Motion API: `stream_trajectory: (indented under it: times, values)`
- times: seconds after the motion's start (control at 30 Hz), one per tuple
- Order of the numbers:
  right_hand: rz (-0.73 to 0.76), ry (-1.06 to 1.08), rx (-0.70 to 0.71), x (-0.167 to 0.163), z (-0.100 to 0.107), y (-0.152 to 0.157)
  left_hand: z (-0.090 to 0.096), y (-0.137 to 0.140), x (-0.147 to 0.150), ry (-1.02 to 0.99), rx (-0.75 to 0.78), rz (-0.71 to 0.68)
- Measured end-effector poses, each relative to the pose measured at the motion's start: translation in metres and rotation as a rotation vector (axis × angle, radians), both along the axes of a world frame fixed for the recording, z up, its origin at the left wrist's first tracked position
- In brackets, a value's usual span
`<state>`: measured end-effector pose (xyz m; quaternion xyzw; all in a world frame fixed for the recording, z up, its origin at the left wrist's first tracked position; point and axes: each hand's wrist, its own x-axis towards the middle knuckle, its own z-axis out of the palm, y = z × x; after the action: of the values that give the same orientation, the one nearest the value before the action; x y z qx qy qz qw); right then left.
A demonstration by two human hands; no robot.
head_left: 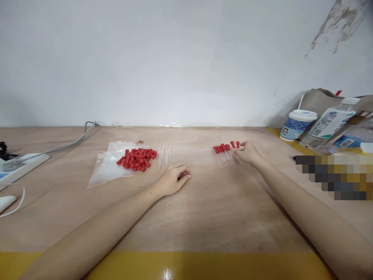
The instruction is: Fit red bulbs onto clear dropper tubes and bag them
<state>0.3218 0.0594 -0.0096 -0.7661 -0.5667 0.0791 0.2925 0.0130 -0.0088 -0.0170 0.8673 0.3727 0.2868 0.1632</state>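
Observation:
On the wooden table, a row of thin clear pipette tubes (192, 156) lies side by side. At its right end several droppers with red rubber bulbs (223, 147) lie slanted. My right hand (247, 153) pinches the rightmost dropper (237, 144) just below its red bulb; its stem is partly hidden by the fingers. Just in front of the tube row rests my left hand (175, 179), fingers loosely curled and thumb apart, with nothing seen in it. Left of the tubes, a pile of loose red rubber bulbs (136, 158) lies partly on clear plastic bags (106, 169).
A white power strip (26, 167) with grey cables sits at the left. At the right stand a blue paper cup (297, 126) with a straw and a tilted plastic bottle (329, 124). A pixelated patch covers something nearer. A pale wall (180, 62) closes off the back.

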Motion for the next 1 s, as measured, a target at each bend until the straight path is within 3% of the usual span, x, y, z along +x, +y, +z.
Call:
stream_trajectory:
  times: [0.13, 0.37, 0.57, 0.77, 1.0]
  values:
    - [0.092, 0.171, -0.015, -0.025, 0.011, -0.003, 0.000, 0.000, 0.000, 0.000, 0.008, -0.010]
    - [0.114, 0.176, 0.027, -0.060, 0.018, -0.007, -0.002, 0.000, -0.001, -0.005, 0.024, -0.021]
    - [0.156, 0.029, 0.081, -0.053, 0.011, -0.008, -0.001, 0.001, -0.001, -0.005, 0.033, -0.025]
    - [0.262, -0.237, -0.082, -0.066, 0.017, -0.022, -0.002, 0.001, -0.001, -0.005, 0.016, -0.024]
    - [0.273, -0.395, -0.109, -0.079, 0.019, -0.027, -0.001, 0.000, 0.000, 0.002, 0.016, -0.016]
